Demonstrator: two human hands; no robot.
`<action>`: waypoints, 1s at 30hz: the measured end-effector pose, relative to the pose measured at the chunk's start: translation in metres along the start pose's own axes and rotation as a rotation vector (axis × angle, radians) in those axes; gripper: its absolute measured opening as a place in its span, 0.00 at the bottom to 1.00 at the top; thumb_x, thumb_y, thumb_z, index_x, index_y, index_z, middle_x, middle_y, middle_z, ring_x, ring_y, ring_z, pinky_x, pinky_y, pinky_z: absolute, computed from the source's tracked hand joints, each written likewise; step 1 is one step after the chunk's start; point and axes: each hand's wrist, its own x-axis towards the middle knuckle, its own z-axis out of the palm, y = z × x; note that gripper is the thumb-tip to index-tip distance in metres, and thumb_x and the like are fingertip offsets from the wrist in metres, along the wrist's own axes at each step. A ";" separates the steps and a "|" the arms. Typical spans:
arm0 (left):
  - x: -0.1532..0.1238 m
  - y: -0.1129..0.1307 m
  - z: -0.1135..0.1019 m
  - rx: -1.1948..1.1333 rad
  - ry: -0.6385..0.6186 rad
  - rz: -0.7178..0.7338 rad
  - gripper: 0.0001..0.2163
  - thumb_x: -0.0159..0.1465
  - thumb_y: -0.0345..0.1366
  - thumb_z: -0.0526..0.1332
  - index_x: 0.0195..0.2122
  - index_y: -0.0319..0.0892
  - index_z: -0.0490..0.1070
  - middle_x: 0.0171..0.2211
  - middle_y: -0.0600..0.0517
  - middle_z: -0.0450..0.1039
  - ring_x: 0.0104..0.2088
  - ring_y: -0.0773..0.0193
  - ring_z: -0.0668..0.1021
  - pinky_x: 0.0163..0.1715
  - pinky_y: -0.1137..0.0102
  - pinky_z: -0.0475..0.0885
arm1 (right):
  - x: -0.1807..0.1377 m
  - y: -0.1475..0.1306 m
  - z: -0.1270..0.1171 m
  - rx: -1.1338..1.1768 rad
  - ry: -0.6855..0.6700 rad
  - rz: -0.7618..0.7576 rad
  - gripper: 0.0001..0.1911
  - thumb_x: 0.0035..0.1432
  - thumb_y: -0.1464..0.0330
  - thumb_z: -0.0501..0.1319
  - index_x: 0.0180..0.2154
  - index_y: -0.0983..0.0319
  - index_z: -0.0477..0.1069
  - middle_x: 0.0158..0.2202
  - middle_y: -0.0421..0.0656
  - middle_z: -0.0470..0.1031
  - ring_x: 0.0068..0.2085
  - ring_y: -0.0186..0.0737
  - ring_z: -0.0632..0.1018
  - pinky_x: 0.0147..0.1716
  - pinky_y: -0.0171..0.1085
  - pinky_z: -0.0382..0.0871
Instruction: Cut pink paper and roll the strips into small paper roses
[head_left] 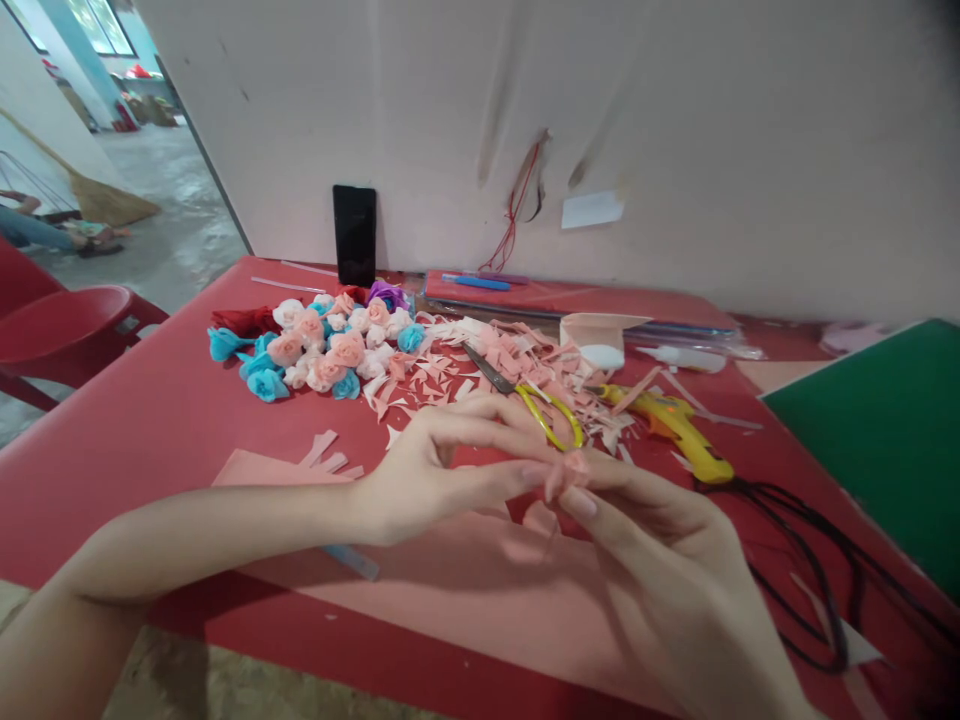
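Both my hands meet above the red table (150,420). My left hand (442,465) comes in from the left, its fingers pinched on a small piece of pink paper (574,465). My right hand (660,530) comes up from the lower right and pinches the same pink piece from the other side. Under the hands lies a pink paper sheet (450,580) with cut strips at its left end. Behind them lie yellow-handled scissors (540,405) among several pink paper scraps (517,360).
A pile of pink, white and blue paper flowers (322,350) sits at the back left. A yellow glue gun (682,430) with a black cord (810,580) lies at right. A green board (885,430), a black phone (354,235) against the wall, and a red chair (67,325) are nearby.
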 end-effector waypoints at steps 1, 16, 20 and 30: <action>0.000 0.000 0.000 -0.028 -0.004 -0.006 0.07 0.57 0.25 0.61 0.31 0.43 0.77 0.30 0.53 0.69 0.32 0.72 0.73 0.24 0.80 0.72 | 0.000 0.000 0.000 0.007 0.000 0.014 0.02 0.50 0.66 0.66 0.28 0.51 0.77 0.27 0.37 0.75 0.23 0.30 0.71 0.20 0.28 0.68; 0.003 0.000 0.001 -0.104 0.001 -0.071 0.10 0.50 0.21 0.65 0.26 0.45 0.78 0.26 0.56 0.68 0.26 0.74 0.72 0.24 0.77 0.72 | 0.000 0.003 -0.005 0.046 -0.034 0.180 0.03 0.47 0.65 0.68 0.24 0.55 0.76 0.23 0.36 0.71 0.25 0.30 0.71 0.23 0.27 0.67; 0.002 -0.003 0.003 -0.049 0.057 -0.037 0.08 0.51 0.24 0.65 0.26 0.45 0.78 0.26 0.55 0.70 0.29 0.73 0.72 0.28 0.77 0.71 | 0.002 0.001 -0.002 -0.021 0.001 0.121 0.02 0.47 0.64 0.67 0.25 0.54 0.77 0.24 0.36 0.73 0.25 0.30 0.72 0.26 0.28 0.68; -0.001 -0.015 0.001 0.140 0.152 0.139 0.04 0.53 0.26 0.65 0.27 0.43 0.76 0.27 0.55 0.69 0.33 0.70 0.71 0.39 0.71 0.67 | 0.002 0.002 0.004 -0.467 0.075 -0.225 0.08 0.48 0.74 0.64 0.29 0.54 0.73 0.29 0.33 0.73 0.29 0.30 0.72 0.30 0.26 0.68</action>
